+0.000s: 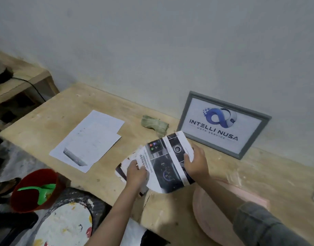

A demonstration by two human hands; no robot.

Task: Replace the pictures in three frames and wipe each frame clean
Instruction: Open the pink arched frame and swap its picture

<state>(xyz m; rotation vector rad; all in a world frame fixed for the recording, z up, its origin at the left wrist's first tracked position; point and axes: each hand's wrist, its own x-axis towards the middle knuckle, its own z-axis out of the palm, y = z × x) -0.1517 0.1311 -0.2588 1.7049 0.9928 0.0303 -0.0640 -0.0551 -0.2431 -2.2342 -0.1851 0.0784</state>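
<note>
Left hand point(135, 172) and right hand point(195, 161) each grip the fanned prints point(163, 162) — likely picking one — framed picture point(223, 124) propped just beyond.

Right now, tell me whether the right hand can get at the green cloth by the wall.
Probably yes, once freed. The right hand grips the printed sheets together with the left hand. The cloth lies just beyond them on bare table, with nothing between.
</note>
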